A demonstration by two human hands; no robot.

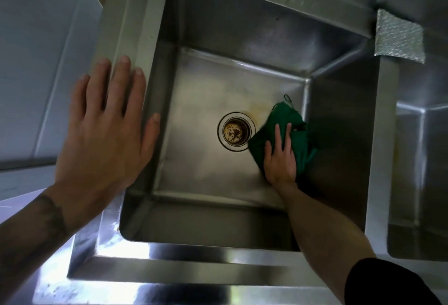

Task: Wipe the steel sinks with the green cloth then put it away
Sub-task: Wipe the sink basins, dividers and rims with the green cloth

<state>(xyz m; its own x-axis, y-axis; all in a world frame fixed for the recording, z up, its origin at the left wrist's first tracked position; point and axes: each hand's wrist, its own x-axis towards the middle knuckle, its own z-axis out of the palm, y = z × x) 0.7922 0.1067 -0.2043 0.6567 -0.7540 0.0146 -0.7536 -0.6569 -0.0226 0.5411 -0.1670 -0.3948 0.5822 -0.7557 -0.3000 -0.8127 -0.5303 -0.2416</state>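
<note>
A deep steel sink (242,35) fills the middle of the view, with a round drain (236,132) in its floor. A crumpled green cloth (281,120) lies on the sink floor just right of the drain, against the right wall. My right hand (280,157) reaches down into the sink and presses flat on the cloth with straight fingers. My left hand (104,132) rests flat on the sink's left rim, fingers spread.
A second steel sink (421,183) lies to the right behind a narrow divider. A grey textured pad (400,35) sits on the rim at the back right. A yellowish stain marks the floor above the drain. A shiny steel ledge (194,268) runs along the front.
</note>
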